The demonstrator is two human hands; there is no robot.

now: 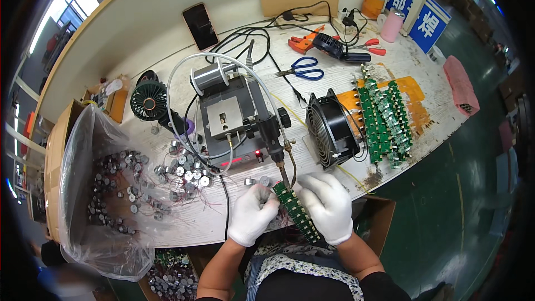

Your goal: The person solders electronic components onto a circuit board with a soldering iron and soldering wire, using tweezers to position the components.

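Observation:
Both my hands wear white gloves. A long green circuit board strip [296, 213] slants between them, its far end under the tip of a mounted soldering iron [275, 147]. My right hand [327, 205] is closed along the board's right edge, gripping it. On its left side my left hand [252, 214] is closed with the fingertips pinched near the board's far end; what they hold is hidden. Two small round metal motors [264, 180] lie just beyond the left hand. The iron stands on a grey soldering machine [223, 114] carrying a solder wire spool [213, 79].
Loose motors with thin wires [186, 170] lie left, beside a plastic-lined carton [75, 189]. A black fan [329, 128] stands right of the iron, then stacked green circuit boards [384, 120]. Blue scissors [305, 69], pliers [372, 47], cables and a phone [200, 26] lie farther back.

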